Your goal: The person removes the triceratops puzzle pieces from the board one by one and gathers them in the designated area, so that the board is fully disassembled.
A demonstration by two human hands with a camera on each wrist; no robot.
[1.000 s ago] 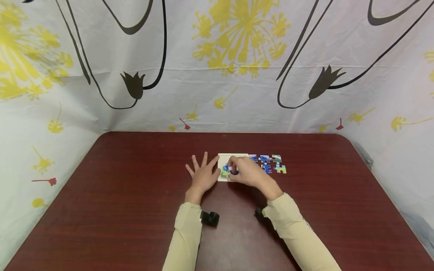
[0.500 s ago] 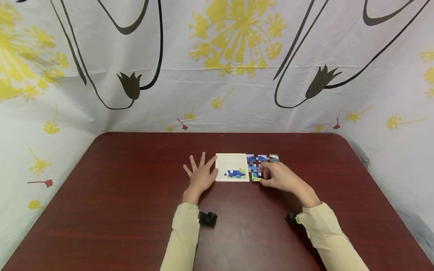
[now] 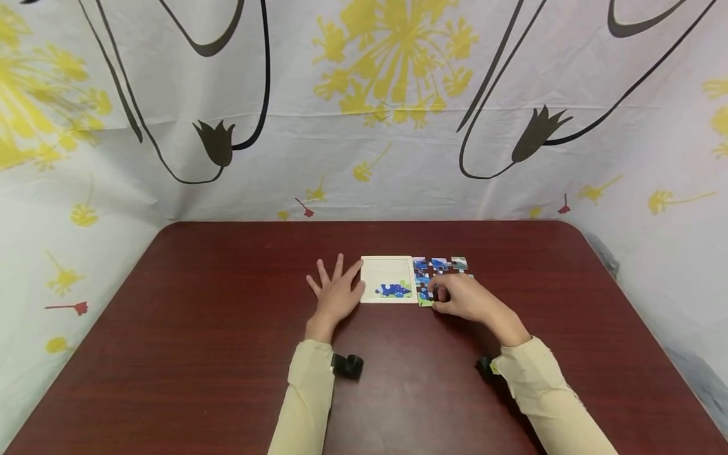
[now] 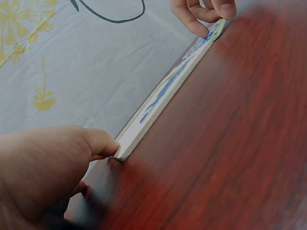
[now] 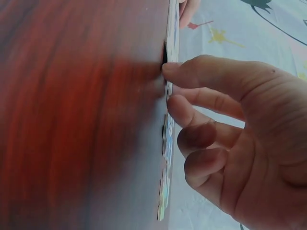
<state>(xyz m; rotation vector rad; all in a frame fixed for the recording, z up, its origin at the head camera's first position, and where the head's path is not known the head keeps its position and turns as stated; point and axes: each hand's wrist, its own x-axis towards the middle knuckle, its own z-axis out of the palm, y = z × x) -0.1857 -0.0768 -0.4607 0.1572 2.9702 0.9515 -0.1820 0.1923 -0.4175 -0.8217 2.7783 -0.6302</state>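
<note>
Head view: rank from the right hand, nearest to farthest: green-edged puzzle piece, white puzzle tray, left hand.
From the right hand:
1. green-edged puzzle piece: at its fingertips, just right of the tray's near corner; the grip itself is too small to confirm.
2. white puzzle tray: next over to the left, mid-table.
3. left hand: farthest, flat on the table against the tray's left edge.

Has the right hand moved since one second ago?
Yes. The right hand moved right, off the white puzzle tray, to the loose puzzle pieces beside it.
</note>
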